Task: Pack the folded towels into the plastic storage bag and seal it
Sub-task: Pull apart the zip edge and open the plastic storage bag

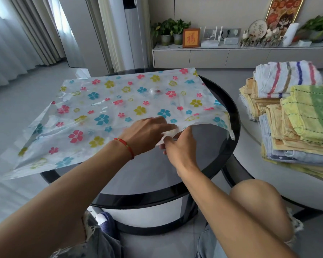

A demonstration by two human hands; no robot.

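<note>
A flat plastic storage bag [108, 108] printed with coloured flowers lies spread over a round black glass table [224, 157], its left part hanging past the rim. My left hand [144, 135] and my right hand [181, 148] meet at the bag's near edge, both pinching the plastic there. A small white slider clip [232, 135] sits on that edge to the right of my hands. The folded towels [295, 116] are stacked in piles on a second table at the right, a striped white one on top at the back and a yellow-green one in front.
A low cabinet [231, 56] with plants, a framed sign and small devices runs along the back wall. A tall white air conditioner [132, 30] and curtains stand at the back left. My bare knee [255, 198] is beside the table's right side.
</note>
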